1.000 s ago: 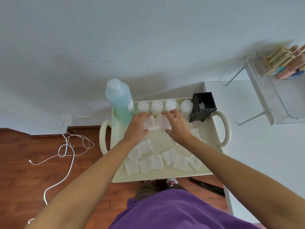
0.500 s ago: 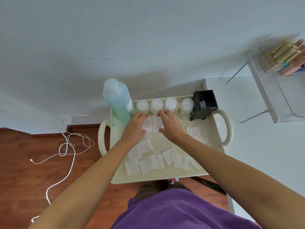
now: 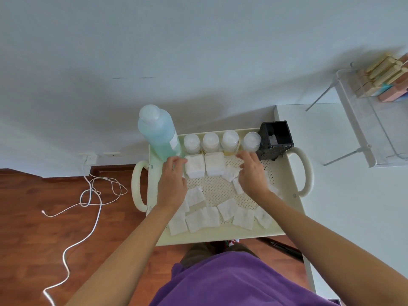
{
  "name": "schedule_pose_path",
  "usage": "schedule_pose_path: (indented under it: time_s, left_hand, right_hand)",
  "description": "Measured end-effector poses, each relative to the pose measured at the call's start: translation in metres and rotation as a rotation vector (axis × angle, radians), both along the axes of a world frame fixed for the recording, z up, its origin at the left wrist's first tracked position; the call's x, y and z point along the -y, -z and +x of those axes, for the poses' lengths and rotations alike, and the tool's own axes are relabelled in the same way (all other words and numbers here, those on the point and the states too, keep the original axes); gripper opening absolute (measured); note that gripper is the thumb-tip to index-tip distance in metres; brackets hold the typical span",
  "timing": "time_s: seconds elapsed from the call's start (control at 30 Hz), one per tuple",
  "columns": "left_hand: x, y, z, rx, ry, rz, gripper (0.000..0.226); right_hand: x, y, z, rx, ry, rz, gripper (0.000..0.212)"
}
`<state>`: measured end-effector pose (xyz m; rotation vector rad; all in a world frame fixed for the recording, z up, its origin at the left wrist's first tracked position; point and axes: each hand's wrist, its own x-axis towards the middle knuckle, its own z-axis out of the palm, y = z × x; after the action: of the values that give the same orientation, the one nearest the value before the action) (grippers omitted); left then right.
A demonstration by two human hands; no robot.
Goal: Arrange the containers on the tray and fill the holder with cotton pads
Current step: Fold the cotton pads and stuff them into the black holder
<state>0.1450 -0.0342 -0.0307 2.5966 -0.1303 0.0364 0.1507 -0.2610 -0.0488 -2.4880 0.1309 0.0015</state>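
Note:
A cream perforated tray [image 3: 284, 173] with side handles carries a tall blue-green bottle [image 3: 157, 133] at its back left. Beside it stands a row of several small white-capped jars [image 3: 210, 141], then a black holder [image 3: 276, 138] at the back right with one pad inside. Two square white containers [image 3: 204, 165] sit side by side in front of the jars. My left hand [image 3: 172, 182] rests just left of them, fingers curled, touching the left one. My right hand [image 3: 251, 171] hovers to their right over crumpled cotton pads [image 3: 230, 173]. Several flat pads [image 3: 203, 218] lie along the tray's front.
A white table [image 3: 353, 206] lies to the right, bearing a clear rack [image 3: 366, 129] with wooden and pink blocks. A white cable [image 3: 92, 195] snakes over the wooden floor at left. A wall stands close behind the tray.
Both hands have drawn apart from the two square containers, which now stand uncovered. My right hand moved right toward the loose pads near the holder.

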Motion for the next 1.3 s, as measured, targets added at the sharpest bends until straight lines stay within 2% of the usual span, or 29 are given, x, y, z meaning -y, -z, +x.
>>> schedule_pose_path:
  time_s: [0.07,0.17,0.3,0.47,0.63,0.77,0.87,1.0,1.07,1.13,1.23,1.3]
  left_hand:
    - [-0.01,0.009,-0.007,-0.058,-0.079,-0.043,0.046]
    - [-0.018,0.026,-0.006,-0.192,-0.122,-0.019,0.049]
    - [-0.019,0.041,0.007,-0.331,-0.083,0.073,0.056]
    - [-0.021,0.049,0.016,-0.348,-0.103,0.209,0.044]
    - [-0.024,0.048,0.023,-0.353,-0.077,0.207,0.03]
    - [-0.027,0.044,0.019,-0.308,-0.067,0.161,0.016]
    - [-0.03,0.035,0.012,-0.283,-0.103,0.009,0.005]
    - [-0.031,0.02,0.004,-0.312,-0.138,-0.206,0.012]
    - [-0.032,0.015,0.002,-0.387,-0.069,-0.248,0.013]
    - [-0.03,0.015,0.001,-0.463,0.044,-0.23,0.011]
    - [-0.021,0.021,-0.002,-0.519,0.158,-0.177,0.004]
    - [-0.015,0.028,-0.001,-0.5,0.214,-0.097,0.008]
  right_hand:
    - [0.016,0.008,-0.004,-0.034,0.063,-0.014,0.038]
    - [0.026,0.02,0.0,-0.196,0.025,-0.082,0.027]
    - [0.012,0.028,0.011,-0.352,-0.027,-0.158,0.034]
    - [-0.004,0.035,0.021,-0.422,-0.034,-0.236,0.038]
    - [0.0,0.036,0.026,-0.407,-0.044,-0.136,0.019]
    - [0.008,0.029,0.023,-0.346,0.027,0.071,0.005]
    - [0.015,0.019,0.02,-0.285,0.097,0.182,0.011]
    - [0.03,0.0,0.016,-0.271,0.155,0.308,0.029]
    - [0.037,-0.006,0.013,-0.29,0.17,0.354,0.037]
    - [0.043,-0.008,0.01,-0.33,0.136,0.347,0.031]
    - [0.048,-0.003,0.004,-0.438,-0.008,0.241,0.012]
    - [0.047,0.001,0.001,-0.463,-0.118,0.1,0.009]
